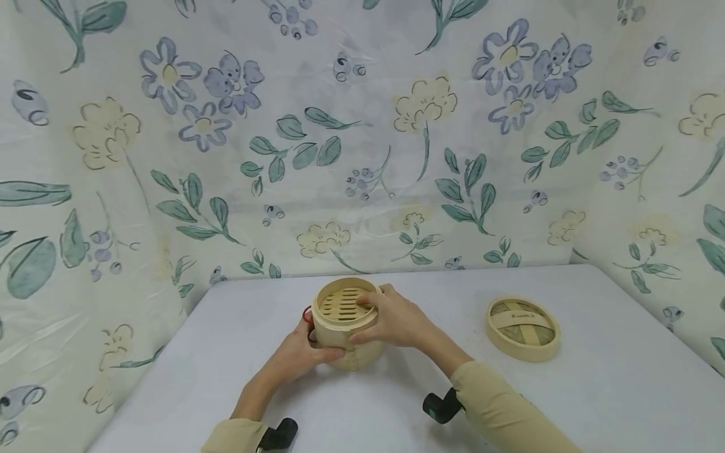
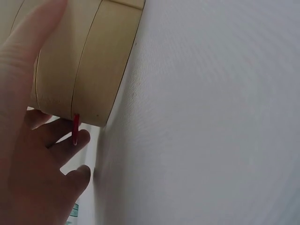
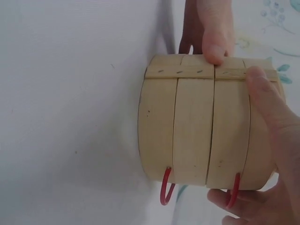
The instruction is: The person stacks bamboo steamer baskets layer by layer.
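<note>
Both hands clasp the bamboo steamer (image 1: pixel 342 327): left hand (image 1: pixel 303 352) low, right hand (image 1: pixel 396 321) curled over its rim

Both hands meet close together, left hand (image 1: pixel 303 352) fingers curled (thumb forward), right hand (image 1: pixel 396 321) curled from above.

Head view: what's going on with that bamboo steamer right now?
A person has both hands on a stacked bamboo steamer standing on the white table. The left hand holds the lower tiers from the side, by the red wire handles. The right hand grips the top tier at its rim, fingers over the slatted inside. The steamer is uncovered; its lid lies apart on the table to the right.
</note>
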### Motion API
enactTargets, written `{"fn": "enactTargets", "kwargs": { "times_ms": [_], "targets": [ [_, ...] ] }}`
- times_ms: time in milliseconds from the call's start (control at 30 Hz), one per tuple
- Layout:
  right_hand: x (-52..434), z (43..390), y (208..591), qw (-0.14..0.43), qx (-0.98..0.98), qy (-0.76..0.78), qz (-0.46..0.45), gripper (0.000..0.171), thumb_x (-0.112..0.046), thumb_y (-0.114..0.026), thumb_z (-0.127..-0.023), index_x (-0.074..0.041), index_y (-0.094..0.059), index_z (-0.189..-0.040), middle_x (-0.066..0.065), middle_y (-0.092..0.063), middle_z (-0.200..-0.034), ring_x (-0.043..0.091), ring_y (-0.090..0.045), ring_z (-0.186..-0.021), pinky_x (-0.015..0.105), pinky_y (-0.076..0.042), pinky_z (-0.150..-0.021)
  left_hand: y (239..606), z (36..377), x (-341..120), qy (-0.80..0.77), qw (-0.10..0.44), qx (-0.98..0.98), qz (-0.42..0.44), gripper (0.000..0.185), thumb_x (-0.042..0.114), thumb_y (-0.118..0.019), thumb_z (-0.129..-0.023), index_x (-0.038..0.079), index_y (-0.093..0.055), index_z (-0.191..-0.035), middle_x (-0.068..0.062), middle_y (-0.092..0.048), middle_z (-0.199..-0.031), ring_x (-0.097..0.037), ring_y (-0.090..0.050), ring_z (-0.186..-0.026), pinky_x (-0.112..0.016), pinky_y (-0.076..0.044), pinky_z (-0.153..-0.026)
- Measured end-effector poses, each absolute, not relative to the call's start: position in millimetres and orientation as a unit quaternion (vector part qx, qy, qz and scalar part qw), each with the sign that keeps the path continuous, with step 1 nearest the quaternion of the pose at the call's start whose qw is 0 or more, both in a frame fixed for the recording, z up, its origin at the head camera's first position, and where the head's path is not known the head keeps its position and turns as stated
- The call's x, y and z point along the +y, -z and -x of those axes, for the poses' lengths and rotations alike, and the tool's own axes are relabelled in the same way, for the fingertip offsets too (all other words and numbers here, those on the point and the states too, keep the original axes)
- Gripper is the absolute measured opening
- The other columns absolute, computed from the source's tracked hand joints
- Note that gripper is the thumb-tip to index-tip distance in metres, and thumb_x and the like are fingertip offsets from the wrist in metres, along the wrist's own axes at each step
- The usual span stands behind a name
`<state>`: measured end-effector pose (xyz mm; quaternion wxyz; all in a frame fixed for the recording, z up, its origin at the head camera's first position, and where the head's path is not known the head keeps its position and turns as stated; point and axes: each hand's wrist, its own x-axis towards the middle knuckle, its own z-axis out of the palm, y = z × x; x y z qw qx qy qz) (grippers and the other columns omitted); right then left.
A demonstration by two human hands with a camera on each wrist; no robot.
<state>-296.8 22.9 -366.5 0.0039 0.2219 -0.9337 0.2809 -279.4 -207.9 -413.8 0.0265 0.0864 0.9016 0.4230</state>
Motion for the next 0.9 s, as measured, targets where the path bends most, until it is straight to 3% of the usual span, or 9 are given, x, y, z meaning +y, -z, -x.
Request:
{"fn": "enactTargets", "kwargs": {
  "times_ms": [267, 500, 733, 900],
  "targets": [
    [24.8, 296.1, 367.1, -0.009, -0.93, -0.283, -0.233, 0.077, -0.059, -0.08, -0.073, -0.027, -0.054, -0.139, 0.018, -0.04, -0.146, 0.033, -0.052, -0.123, 0.052, -0.048, -0.095, 413.9, 280.1, -209.5, -0.413, 0.018, 0.907, -0.084, 0.111, 0.052, -0.084, -0.072, 0.01, -0.022, -0.155, -0.019, -0.045, -0.149, -0.036, -0.045, -0.135, -0.056, -0.035, -0.11],
    [35.7, 298.0, 369.4, -0.019, -0.923, -0.293, -0.247, 0.088, -0.062, -0.075, -0.077, -0.031, -0.039, -0.151, 0.021, -0.033, -0.153, 0.038, -0.048, -0.13, 0.058, -0.046, -0.098, 412.6, 282.1, -209.5, -0.414, 0.018, 0.905, -0.095, 0.108, 0.051, -0.084, -0.073, 0.011, -0.024, -0.153, -0.016, -0.049, -0.146, -0.032, -0.048, -0.132, -0.054, -0.037, -0.108],
    [52.0, 292.8, 371.2, -0.003, -0.911, -0.32, -0.259, 0.094, -0.059, -0.075, -0.08, -0.037, -0.026, -0.156, 0.014, -0.032, -0.155, 0.034, -0.046, -0.133, 0.058, -0.045, -0.099, 414.9, 281.1, -210.2, -0.398, 0.017, 0.913, -0.089, 0.109, 0.055, -0.082, -0.072, 0.012, -0.024, -0.153, -0.02, -0.048, -0.147, -0.036, -0.046, -0.134, -0.057, -0.036, -0.109],
    [67.0, 291.2, 367.4, 0.007, -0.907, -0.334, -0.255, 0.096, -0.057, -0.078, -0.078, -0.032, -0.027, -0.156, 0.01, -0.033, -0.156, 0.031, -0.041, -0.138, 0.057, -0.041, -0.105, 414.4, 280.6, -209.3, -0.397, 0.018, 0.913, -0.088, 0.109, 0.055, -0.082, -0.072, 0.011, -0.025, -0.153, -0.02, -0.049, -0.146, -0.036, -0.048, -0.133, -0.057, -0.037, -0.108]
  ]
}}
